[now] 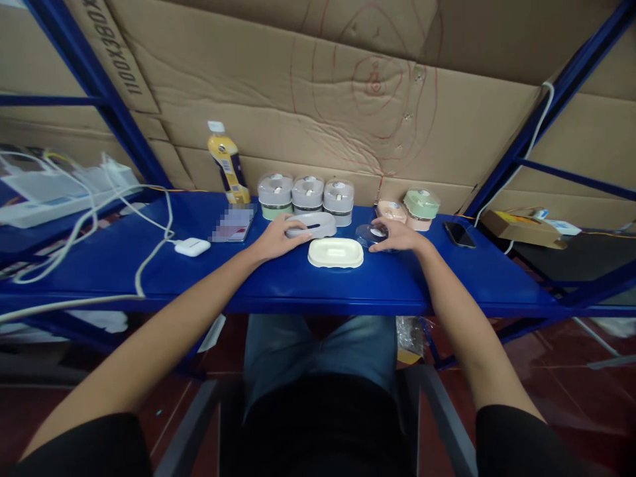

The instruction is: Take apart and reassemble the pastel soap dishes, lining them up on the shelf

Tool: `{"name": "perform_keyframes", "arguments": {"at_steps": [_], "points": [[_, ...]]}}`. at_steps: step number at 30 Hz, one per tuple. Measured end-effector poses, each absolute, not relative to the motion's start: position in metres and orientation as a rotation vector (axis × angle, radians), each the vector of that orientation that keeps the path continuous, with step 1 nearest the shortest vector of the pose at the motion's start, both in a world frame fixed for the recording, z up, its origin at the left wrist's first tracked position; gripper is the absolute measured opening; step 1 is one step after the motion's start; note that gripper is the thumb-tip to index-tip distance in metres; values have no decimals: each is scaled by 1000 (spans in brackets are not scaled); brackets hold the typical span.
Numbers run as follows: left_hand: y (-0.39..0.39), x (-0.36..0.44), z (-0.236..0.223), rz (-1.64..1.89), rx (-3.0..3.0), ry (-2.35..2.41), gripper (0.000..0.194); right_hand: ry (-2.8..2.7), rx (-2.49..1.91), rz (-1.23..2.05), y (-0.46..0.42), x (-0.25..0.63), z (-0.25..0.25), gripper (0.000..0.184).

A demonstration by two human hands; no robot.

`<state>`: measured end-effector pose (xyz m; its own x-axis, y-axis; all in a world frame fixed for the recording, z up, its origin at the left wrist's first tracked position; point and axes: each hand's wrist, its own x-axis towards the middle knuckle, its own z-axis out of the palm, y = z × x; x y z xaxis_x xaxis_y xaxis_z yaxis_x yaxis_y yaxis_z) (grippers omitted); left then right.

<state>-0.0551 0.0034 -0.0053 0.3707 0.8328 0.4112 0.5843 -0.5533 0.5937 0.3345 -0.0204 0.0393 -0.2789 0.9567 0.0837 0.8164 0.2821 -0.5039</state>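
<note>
My left hand [283, 237] grips the left end of a grey oval lid [322, 225] with a dark slot in it, thumb in front and fingers behind. Just in front of the lid, a cream oval tray-like piece [336, 252] lies on the blue table. My right hand [397, 236] is closed around a clear plastic cover [366, 234] to the right of the tray-like piece. Behind stand three grey-topped boxes with clear covers [308, 192]. A pink box [390, 211] and a green-topped box [421, 207] stand behind my right hand.
A yellow drink bottle [229, 165] stands at the back left near a blurred flat item [234, 224]. A white earphone case [192, 247] and white cables [149, 248] lie farther left. A phone [459, 234] lies on the right. Cardboard [258, 86] walls the back.
</note>
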Motion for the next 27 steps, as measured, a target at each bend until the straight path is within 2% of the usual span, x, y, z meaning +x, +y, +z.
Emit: {"name": "perform_keyframes", "arguments": {"at_steps": [15, 21, 24, 27], "points": [[16, -60, -9, 1002, 2286, 1276, 52, -2252, -1631, 534, -22, 335, 40, 99], [-7, -42, -4, 1050, 2379, 1065, 52, -2128, -1673, 451, -22, 332, 40, 101], [-24, -22, -1, 978, 2461, 896, 46, -2072, -1548, 387, -26, 327, 43, 95], [-33, -7, 0, 924, 2474, 842, 58, -2057, -1345, 356, -31, 320, 46, 85]]}}
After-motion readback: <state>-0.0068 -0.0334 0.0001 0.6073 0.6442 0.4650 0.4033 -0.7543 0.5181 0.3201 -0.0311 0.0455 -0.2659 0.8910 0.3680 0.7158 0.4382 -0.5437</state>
